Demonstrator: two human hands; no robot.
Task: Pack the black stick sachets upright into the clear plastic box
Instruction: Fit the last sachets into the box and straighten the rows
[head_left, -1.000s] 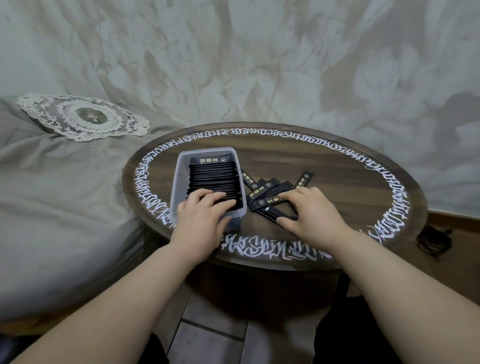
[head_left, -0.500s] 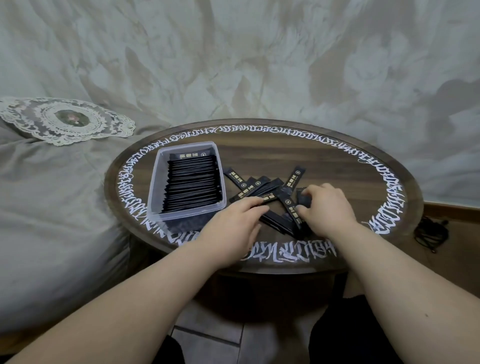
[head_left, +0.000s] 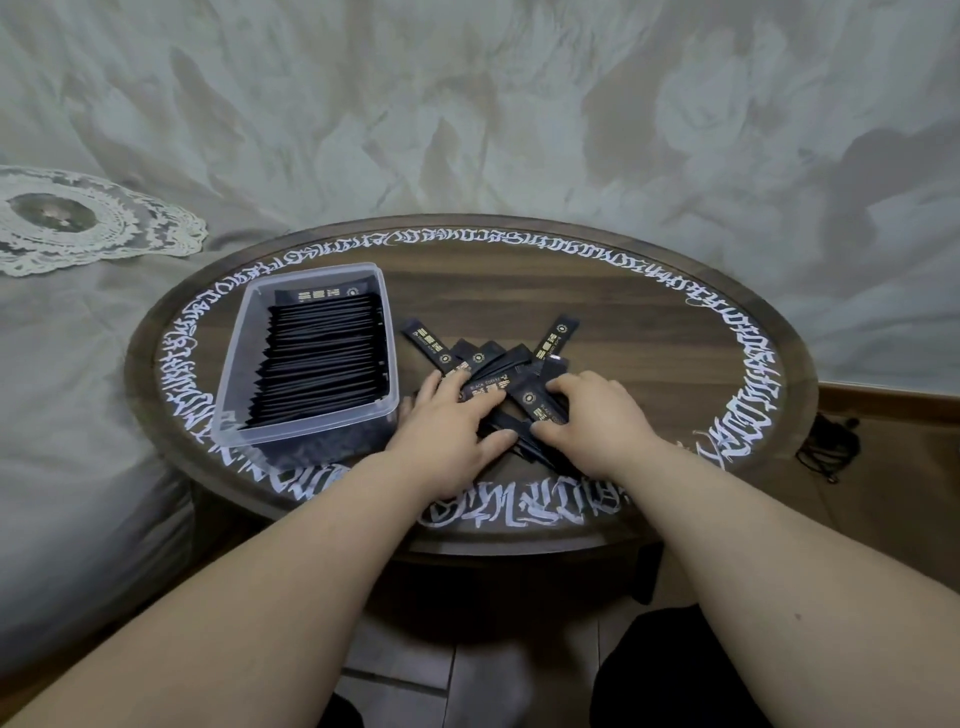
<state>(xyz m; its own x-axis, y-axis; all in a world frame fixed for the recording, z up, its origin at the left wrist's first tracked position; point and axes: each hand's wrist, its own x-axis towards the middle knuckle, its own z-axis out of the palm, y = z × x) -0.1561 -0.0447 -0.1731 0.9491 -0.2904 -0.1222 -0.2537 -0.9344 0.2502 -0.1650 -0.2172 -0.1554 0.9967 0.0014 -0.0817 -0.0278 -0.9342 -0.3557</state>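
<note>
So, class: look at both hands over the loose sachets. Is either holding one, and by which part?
Cannot be told: left hand and right hand rest on the loose sachets; no grip shows.

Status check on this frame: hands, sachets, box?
Left hand and right hand both flat on loose sachets, gathering, nothing lifted. Clear box nearly full, sachets upright. Nothing in the way.
</note>
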